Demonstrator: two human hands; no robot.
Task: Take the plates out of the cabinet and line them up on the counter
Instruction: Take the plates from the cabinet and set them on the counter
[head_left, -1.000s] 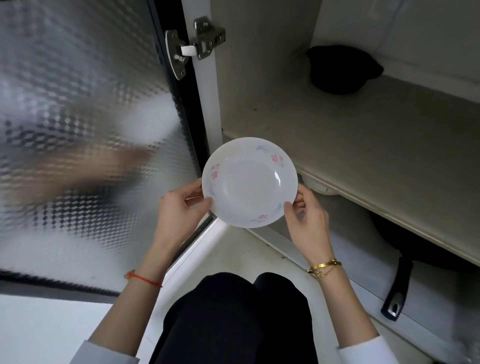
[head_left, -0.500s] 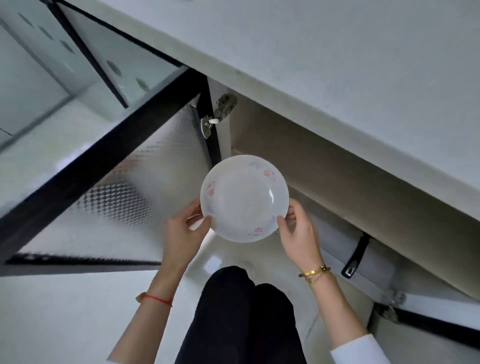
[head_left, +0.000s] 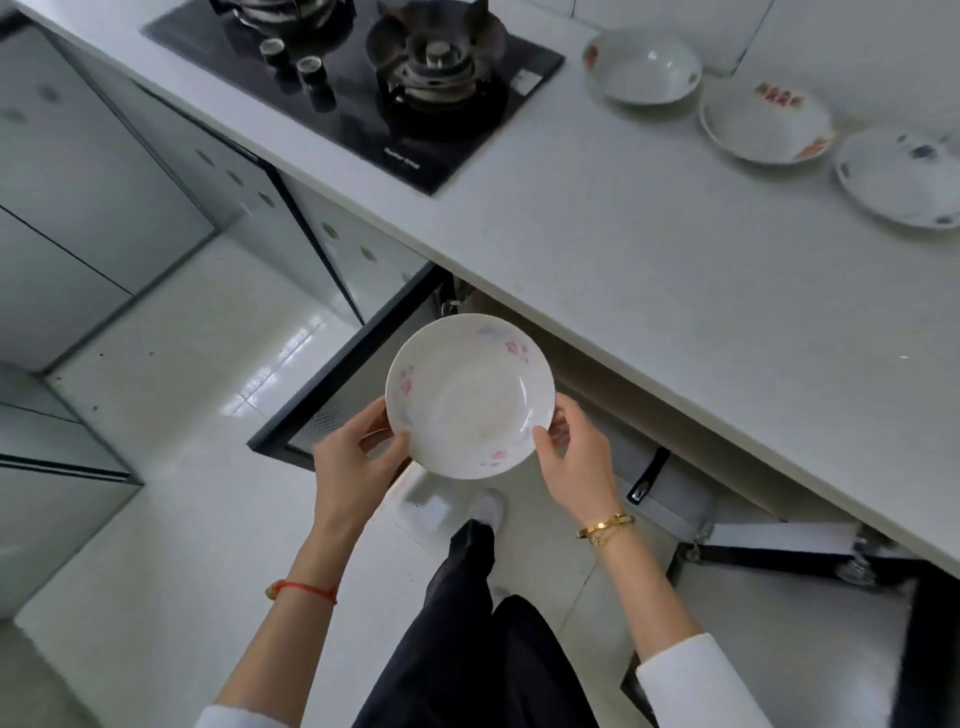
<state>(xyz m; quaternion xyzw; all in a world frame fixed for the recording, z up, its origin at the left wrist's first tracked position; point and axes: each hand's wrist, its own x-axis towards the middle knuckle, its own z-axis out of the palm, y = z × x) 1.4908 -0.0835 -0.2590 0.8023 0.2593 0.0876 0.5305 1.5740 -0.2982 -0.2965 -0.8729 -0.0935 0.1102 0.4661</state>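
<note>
I hold a white plate with pink flowers (head_left: 470, 395) in both hands, in front of the open cabinet and below the counter edge. My left hand (head_left: 353, 457) grips its left rim; my right hand (head_left: 571, 462) grips its right rim. On the white counter (head_left: 649, 249), at the far right, three plates stand in a row: one with a red mark (head_left: 641, 65), one with red patterns (head_left: 766, 122), one with blue patterns (head_left: 901, 174). The cabinet's inside (head_left: 597, 395) is mostly hidden under the counter.
A black gas hob (head_left: 363, 78) sits on the counter to the left of the plates. The cabinet's left door (head_left: 332, 400) and right door (head_left: 779, 551) stand open. A black pan handle (head_left: 647, 475) sticks out of the cabinet. My legs are below.
The view has risen from the cabinet's inside to above the counter. The plate has come out and up with both hands still on it; the counter, hob and three plates are now in sight.
</note>
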